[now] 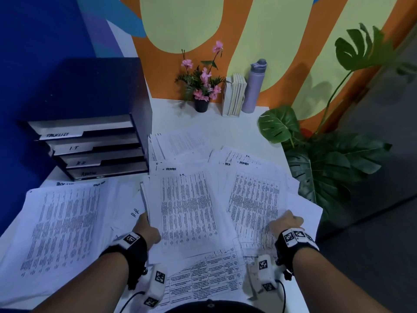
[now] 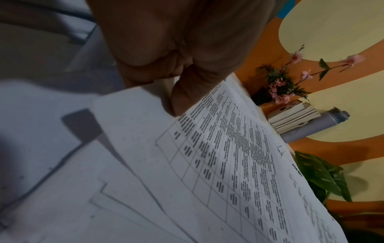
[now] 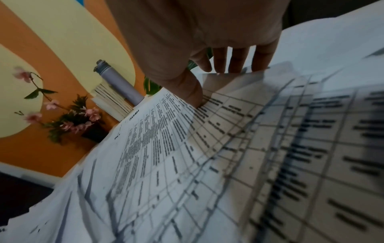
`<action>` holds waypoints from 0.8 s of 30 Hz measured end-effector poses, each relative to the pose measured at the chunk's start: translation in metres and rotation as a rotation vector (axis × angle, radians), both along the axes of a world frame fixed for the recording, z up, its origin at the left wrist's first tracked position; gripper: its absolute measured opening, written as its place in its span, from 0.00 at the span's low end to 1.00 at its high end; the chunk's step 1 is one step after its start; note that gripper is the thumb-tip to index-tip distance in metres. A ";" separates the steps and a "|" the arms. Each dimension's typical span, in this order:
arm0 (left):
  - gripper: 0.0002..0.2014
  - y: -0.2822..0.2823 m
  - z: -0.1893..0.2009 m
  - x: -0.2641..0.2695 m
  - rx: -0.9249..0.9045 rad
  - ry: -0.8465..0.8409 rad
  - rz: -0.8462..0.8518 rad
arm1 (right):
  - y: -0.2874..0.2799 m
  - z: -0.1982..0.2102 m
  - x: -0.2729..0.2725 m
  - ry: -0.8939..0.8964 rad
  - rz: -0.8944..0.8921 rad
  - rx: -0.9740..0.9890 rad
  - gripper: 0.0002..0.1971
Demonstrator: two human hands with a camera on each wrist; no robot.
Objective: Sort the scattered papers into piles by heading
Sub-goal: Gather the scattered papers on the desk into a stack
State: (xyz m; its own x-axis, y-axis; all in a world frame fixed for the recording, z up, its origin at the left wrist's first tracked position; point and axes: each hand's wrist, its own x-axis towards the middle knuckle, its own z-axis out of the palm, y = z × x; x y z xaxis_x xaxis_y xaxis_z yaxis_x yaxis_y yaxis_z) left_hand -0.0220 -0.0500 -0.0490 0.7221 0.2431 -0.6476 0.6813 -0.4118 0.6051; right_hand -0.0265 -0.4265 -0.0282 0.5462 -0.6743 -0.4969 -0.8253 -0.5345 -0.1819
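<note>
While my left hand (image 1: 144, 229) pinches the I.T sheet (image 1: 187, 208) by its near-left edge, my right hand (image 1: 285, 223) grips the ADMIN sheet (image 1: 252, 195) near the worktop (image 1: 237, 123) right edge; thin, floppy, slippery paper, best lifted by corners.

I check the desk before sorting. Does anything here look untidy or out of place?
Yes. The papers lie fanned and overlapping at mixed angles, with I.T, ADMIN and H.R headings mixed together. Some at the right overhang the desk edge.
</note>
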 end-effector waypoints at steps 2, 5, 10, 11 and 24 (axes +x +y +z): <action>0.48 0.002 -0.006 0.001 -0.026 0.022 0.005 | -0.002 0.002 0.004 -0.016 -0.047 0.075 0.24; 0.44 0.002 -0.006 0.001 -0.070 0.027 0.030 | -0.006 0.003 0.009 -0.098 0.002 0.216 0.16; 0.29 0.001 0.005 -0.001 -0.030 -0.001 0.004 | 0.004 0.019 0.010 -0.526 0.085 0.055 0.05; 0.32 0.001 0.007 -0.002 -0.045 0.016 0.010 | 0.007 0.027 0.011 -0.628 0.093 0.019 0.04; 0.37 -0.004 0.022 0.005 -0.338 0.070 0.246 | 0.081 0.110 0.023 -0.958 0.088 0.446 0.16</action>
